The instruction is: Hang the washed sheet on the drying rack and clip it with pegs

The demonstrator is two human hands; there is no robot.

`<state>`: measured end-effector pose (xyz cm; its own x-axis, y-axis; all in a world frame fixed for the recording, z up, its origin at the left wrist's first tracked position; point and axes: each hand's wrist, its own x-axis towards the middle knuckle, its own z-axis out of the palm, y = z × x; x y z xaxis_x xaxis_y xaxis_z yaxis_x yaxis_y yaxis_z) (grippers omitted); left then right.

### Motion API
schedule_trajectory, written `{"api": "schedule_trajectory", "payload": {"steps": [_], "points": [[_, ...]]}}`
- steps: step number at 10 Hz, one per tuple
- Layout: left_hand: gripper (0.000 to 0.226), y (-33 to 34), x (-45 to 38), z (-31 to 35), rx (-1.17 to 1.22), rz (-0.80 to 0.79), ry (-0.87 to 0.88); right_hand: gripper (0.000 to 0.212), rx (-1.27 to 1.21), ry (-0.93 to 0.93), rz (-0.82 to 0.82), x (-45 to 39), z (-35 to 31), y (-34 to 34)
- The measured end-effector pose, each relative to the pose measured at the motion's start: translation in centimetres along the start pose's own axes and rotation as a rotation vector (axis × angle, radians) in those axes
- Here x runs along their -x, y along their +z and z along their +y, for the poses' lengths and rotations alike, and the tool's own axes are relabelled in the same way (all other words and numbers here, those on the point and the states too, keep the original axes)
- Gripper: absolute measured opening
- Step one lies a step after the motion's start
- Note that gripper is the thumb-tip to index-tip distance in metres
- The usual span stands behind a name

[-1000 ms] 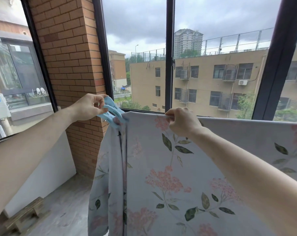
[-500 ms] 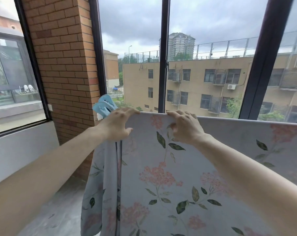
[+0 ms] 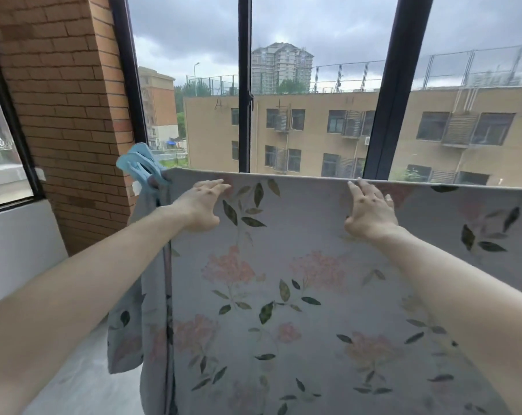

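- I see a red brick pillar (image 3: 65, 115) at the left.
- Dark window frames (image 3: 244, 85) stand ahead of me.
- A tan building (image 3: 313, 136) lies beyond the glass, a grey tower (image 3: 280, 67) behind it.
- Grey clouds (image 3: 328, 22) overhead.

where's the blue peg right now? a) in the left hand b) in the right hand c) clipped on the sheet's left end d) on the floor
c: the peg sits clamped on the sheet at its top left corner, with both hands flat on the sheet away from it.

One sheet (image 3: 283, 280) — one blue peg (image 3: 141, 169) — two hands: left hand (image 3: 201, 205), right hand (image 3: 370, 211).
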<state>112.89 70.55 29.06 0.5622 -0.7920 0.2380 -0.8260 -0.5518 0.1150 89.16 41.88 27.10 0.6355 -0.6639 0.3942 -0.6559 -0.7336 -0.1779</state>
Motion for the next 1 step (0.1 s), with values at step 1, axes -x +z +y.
{"api": "schedule_trajectory", "payload": {"steps": [1], "points": [[0.086,1.12,1.59,2.76,0.023,0.004,0.026,0.086,-0.083,-0.012,-0.057,3.08,1.79,0.55]]}}
